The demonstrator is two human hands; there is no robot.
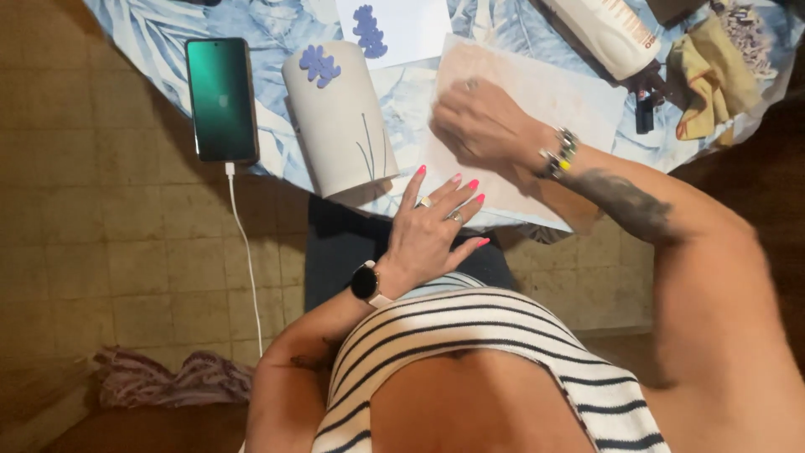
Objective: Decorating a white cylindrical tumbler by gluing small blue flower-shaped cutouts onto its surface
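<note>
Two bare hands work at the near edge of a table [251, 155] covered in a blue leaf-patterned cloth, seen from above. Nearest the viewer lies a striped top [486, 344], and at lower left a bundle of patterned cloth [168, 377] rests on the tiled floor [109, 252]. Left hand [432, 231]: fingers spread wide and flat, holding nothing, fingertips at the table edge just beside the near edge of the sheet; a watch [366, 282] sits on the wrist. Right hand [478, 122]: palm down, fingers curled and pressed onto a pale pinkish sheet [545, 92] that lies flat on the table, right of centre; whether anything is pinched beneath the fingers cannot be told. A beaded bracelet [560, 153] circles that wrist. Left of the sheet, a grey cylinder vase [340, 122] lies on its side, bearing a blue flower shape and thin stem lines. Farther left, a phone [221, 99] with a green screen rests on the table, its white cable [245, 252] hanging to the floor. At the far edge are a white card [402, 25] with a blue flower shape, a white tube [608, 33] and a yellow rag [708, 71].
</note>
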